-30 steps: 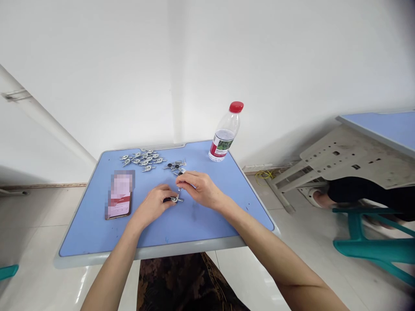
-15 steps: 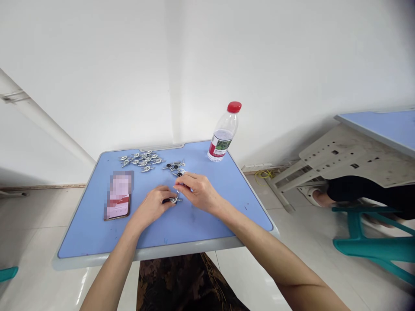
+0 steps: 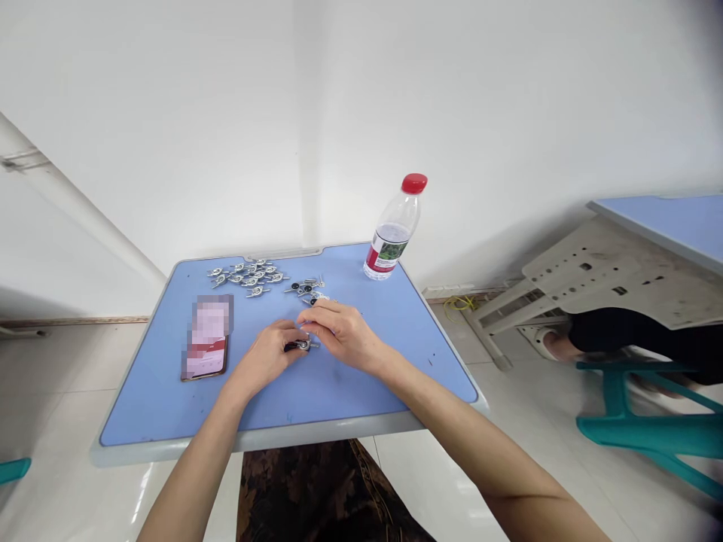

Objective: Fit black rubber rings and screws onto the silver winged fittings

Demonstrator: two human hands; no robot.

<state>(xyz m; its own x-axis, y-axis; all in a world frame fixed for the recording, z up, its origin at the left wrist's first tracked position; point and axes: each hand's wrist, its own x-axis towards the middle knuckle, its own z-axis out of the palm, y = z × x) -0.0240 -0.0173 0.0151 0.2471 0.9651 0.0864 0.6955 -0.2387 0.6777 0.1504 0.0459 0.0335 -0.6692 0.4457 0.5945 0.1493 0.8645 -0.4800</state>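
Note:
My left hand (image 3: 271,350) is closed on a small silver metal part (image 3: 306,345) with a dark piece on its left and a thin pin sticking out to the right, low over the desk. Just above it, my right hand (image 3: 342,335) has thumb and forefinger pinched together; what they hold, if anything, is too small to make out. Beyond the right fingers lies a loose group of metal pieces with black round discs (image 3: 308,289), partly covered by that hand. Further left sits a pile of several similar silver parts (image 3: 248,276) with pins.
A phone (image 3: 206,339) lies on the left of the blue desk (image 3: 361,395). A red-capped water bottle (image 3: 389,233) stands at the back right, near the white wall. To the right are another desk (image 3: 649,218), a teal stool (image 3: 638,429) and part of a seated person.
My right fingertips have moved slightly left, over the part in my left hand. The left hand keeps its grip. The view has shifted a little.

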